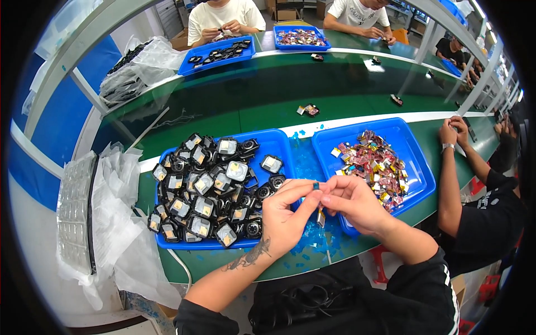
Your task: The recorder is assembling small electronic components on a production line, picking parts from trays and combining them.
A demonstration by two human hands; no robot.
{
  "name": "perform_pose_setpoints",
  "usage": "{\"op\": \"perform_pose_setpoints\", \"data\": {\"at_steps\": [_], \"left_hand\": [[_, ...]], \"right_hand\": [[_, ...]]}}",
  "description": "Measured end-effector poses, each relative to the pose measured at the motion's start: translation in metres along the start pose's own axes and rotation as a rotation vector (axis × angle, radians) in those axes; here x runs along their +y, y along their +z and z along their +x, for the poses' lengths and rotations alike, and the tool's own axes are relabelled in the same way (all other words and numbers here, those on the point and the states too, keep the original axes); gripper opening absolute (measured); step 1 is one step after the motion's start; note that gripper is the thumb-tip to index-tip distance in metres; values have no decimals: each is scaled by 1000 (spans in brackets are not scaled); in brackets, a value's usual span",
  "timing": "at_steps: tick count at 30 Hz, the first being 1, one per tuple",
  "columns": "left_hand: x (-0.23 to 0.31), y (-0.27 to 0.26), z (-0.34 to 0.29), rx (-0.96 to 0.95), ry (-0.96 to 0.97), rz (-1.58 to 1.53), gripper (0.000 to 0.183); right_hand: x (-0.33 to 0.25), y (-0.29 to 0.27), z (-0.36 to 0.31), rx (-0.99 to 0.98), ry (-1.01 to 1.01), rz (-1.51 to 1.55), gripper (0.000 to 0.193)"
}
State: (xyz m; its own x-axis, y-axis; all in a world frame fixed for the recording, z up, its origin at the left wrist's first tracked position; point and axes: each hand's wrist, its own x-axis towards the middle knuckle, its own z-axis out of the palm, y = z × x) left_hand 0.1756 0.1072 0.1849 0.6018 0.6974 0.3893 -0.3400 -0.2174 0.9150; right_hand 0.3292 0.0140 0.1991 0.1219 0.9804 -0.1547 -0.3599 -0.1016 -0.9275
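My left hand (286, 216) and my right hand (357, 205) meet above the gap between two blue trays, fingertips pinched together. Between them is a small electronic part (320, 218), silvery with a yellowish edge, hanging just below the fingertips. A bit of blue film (316, 185) shows at the top of the pinch; whether it is stuck to the part is hidden by the fingers. Left of my hands, black square watch-like housings (202, 183) fill one tray (288, 162). Small reddish circuit boards with silver and yellow pieces (379, 167) lie heaped in the other tray (420, 162).
Scraps of blue film (312, 237) litter the green table. Beyond a white rail runs a green conveyor (223, 111) carrying loose parts (307, 110). Plastic sheeting (125, 223) hangs at left. A co-worker's arm (449, 184) is close at right; others sit opposite.
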Motion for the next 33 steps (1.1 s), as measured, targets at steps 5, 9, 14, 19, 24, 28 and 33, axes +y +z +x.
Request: {"op": "perform_pose_setpoints", "data": {"at_steps": [5, 9, 14, 19, 24, 28, 33], "left_hand": [[-4, -3, 1, 21, -115, 132, 13], [2, -3, 0, -61, -10, 230, 12], [8, 0, 2, -135, -30, 249, 12], [6, -1, 0, -176, -36, 219, 13], [4, 1, 2, -158, -44, 196, 13], [5, -1, -2, -168, -137, 132, 14], [-1, 2, -3, -131, -351, -114, 15]], "right_hand": [[-14, 1, 0, 121, -305, -365, 22], [-42, 7, 0, 106, -511, -739, 18], [-41, 6, -2, 80, -405, -836, 9], [-43, 7, -4, 44, -311, -817, 10], [-40, 5, -3, 116, -319, -767, 9], [-34, 7, -1, 121, -371, -816, 10], [-29, 11, 3, 156, -569, -1037, 10]]}}
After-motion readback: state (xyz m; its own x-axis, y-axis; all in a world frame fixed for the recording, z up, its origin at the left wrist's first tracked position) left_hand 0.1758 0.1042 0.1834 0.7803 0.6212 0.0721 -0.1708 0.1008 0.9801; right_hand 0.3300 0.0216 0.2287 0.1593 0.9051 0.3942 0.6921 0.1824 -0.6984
